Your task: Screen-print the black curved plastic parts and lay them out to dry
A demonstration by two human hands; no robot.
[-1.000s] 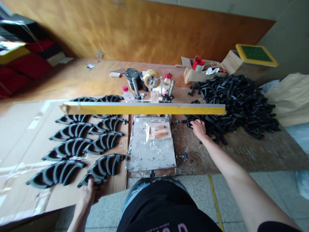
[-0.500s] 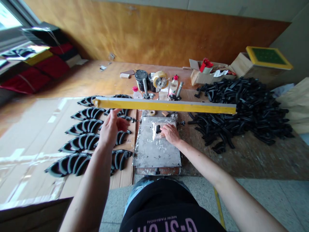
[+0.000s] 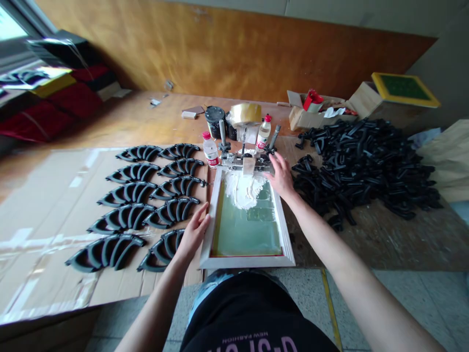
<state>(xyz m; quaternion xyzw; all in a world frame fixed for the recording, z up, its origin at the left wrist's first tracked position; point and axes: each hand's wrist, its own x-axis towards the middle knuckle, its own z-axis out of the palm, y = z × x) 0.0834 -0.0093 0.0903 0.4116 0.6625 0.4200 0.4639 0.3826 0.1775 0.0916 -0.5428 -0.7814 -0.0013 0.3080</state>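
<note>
Flanking the frame with left hand and right hand, both loose-fingered, probably just to steady it.

The mesh is green, the paste white.

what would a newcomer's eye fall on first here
Probably the pale-framed screen in the middle, with white paste smeared across its far end and the left hand and right hand at its sides. Next, the big heap of black parts on the right of the table, then the rows of curved dark pieces on the cardboard to the left.
</note>
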